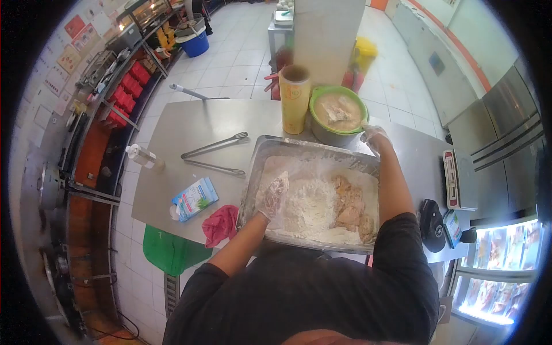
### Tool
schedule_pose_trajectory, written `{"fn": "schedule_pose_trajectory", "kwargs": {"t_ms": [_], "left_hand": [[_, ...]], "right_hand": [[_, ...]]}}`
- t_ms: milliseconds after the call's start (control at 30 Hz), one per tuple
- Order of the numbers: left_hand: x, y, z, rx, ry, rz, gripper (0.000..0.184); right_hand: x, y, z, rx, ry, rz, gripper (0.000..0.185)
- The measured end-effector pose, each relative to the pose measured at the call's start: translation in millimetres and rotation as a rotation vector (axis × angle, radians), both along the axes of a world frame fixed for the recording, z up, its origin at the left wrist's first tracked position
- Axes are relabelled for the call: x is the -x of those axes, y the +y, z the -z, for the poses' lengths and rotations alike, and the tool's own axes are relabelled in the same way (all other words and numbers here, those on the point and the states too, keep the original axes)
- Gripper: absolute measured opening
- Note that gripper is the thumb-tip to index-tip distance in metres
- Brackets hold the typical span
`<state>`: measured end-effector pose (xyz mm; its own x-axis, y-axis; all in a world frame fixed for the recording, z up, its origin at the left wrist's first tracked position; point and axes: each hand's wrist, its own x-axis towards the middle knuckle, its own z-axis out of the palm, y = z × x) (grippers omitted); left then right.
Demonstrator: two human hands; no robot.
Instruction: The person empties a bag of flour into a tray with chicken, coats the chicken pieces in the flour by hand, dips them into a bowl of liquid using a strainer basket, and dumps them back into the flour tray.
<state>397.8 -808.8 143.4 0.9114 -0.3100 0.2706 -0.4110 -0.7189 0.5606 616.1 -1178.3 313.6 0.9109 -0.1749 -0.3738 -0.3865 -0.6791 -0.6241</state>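
A large metal tray (315, 144) holds white flour (307, 204), with coated pieces of what looks like chicken (349, 207) on its right side. My left hand (272, 198), gloved and floury, is over the left part of the tray, its fingers around a flour-coated piece (280, 183). Behind the tray stands a green-rimmed tub (363, 109) of cloudy liquid, with a whitish piece (336, 111) at its surface. At the tub's right edge is my right hand (375, 137), in a clear glove, with its fingers closed on the rim.
Tongs (215, 145), a blue-and-white packet (195, 199), a pink cloth (220, 225) and a bottle (144, 156) lie or stand left of the tray. A tall yellow roll (294, 103) stands beside the tub. A scale (458, 179) and black cap (430, 225) are at right.
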Motion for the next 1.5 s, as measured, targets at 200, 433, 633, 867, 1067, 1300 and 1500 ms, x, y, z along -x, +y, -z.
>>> {"fn": "schedule_pose_trajectory", "kwargs": {"t_ms": [200,433,633,867,1067,1300,1500], "left_hand": [[-0.1,-1.1,18.3,-0.141,-0.098,0.008,0.046],[0.4,6.2,25.4,0.101,0.015,-0.032,0.041],[0.2,0.8,9.9,-0.061,-0.163,-0.01,0.044],[0.4,1.1,-2.5,-0.05,-0.245,0.02,0.044],[2.8,-0.6,-10.5,-0.044,-0.238,0.008,0.044],[-0.1,0.3,3.6,-0.053,-0.221,0.054,0.045],[3.1,4.3,0.9,-0.195,-0.224,0.025,0.046]], "right_hand": [[-6.7,1.3,15.4,-0.271,-0.106,0.034,0.052],[4.6,7.5,-13.3,-0.481,-0.158,0.033,0.042],[1.2,7.6,-5.7,-0.46,-0.184,0.122,0.042],[-8.9,-1.8,7.1,-0.425,0.034,0.11,0.046],[-17.9,-2.2,18.8,-0.471,-0.085,0.029,0.041],[-7.7,19.2,-18.6,-0.547,0.013,-0.046,0.023],[-48.5,-11.3,52.9,-0.329,-0.537,-0.535,0.009]]}}
